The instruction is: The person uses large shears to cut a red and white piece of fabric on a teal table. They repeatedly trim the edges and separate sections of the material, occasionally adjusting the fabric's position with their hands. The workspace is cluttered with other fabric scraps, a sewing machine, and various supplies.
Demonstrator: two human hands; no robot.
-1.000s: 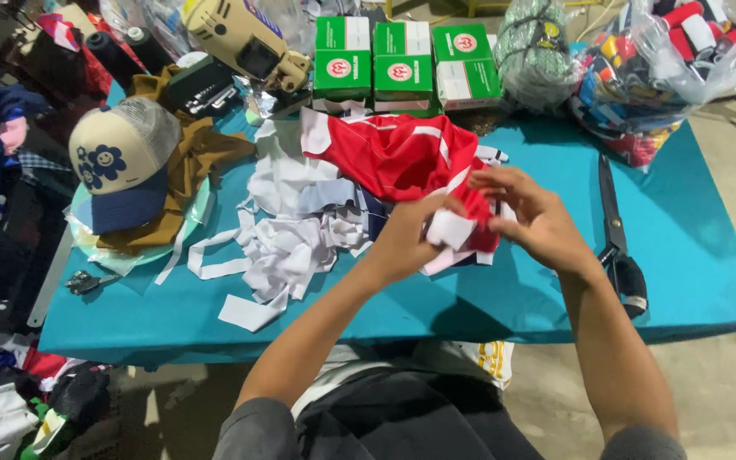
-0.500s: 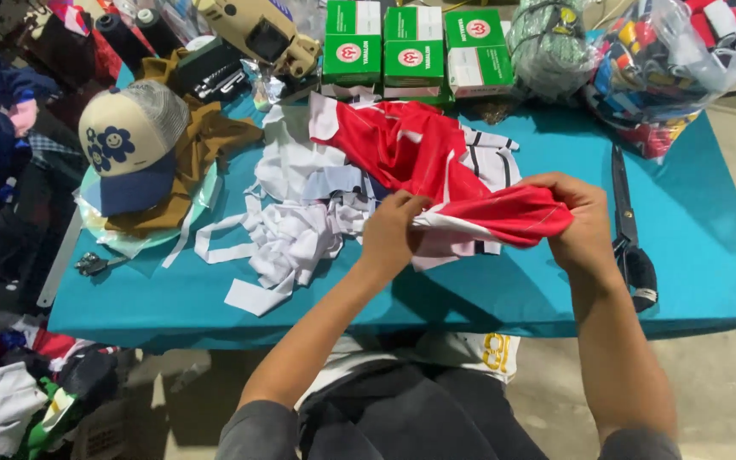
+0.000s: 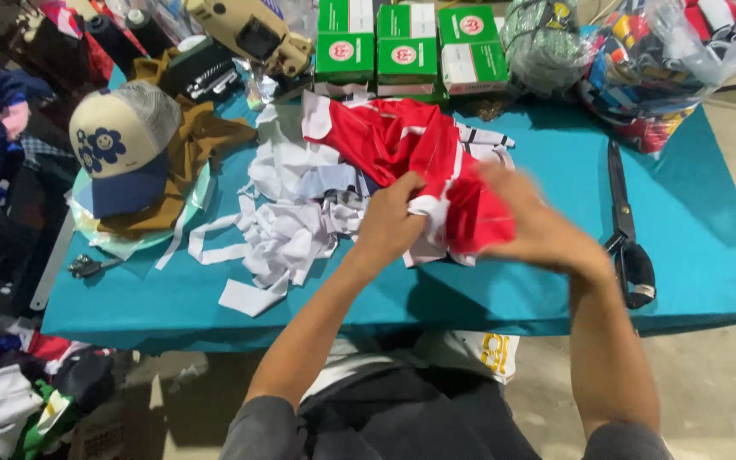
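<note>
The red and white fabric garment (image 3: 419, 162) lay bunched near the middle of the teal-covered table (image 3: 709, 255), beside a heap of white cloth strips (image 3: 287, 230). The left hand (image 3: 389, 223) pinched a folded white edge of the garment between thumb and fingers, knuckles up, forearm reaching in from below. The right hand (image 3: 538, 226) sat over the red part, blurred, so whether it gripped the cloth could not be told; its wrist was bent inward.

Handling this well probably meant keeping the pinch firm on the hem while the other hand smoothed the cloth flat, clear of the long black-handled scissors (image 3: 623, 230) just to the right. A cream and navy cap (image 3: 121, 145) and 3 green and white boxes (image 3: 406, 43) stood farther off.
</note>
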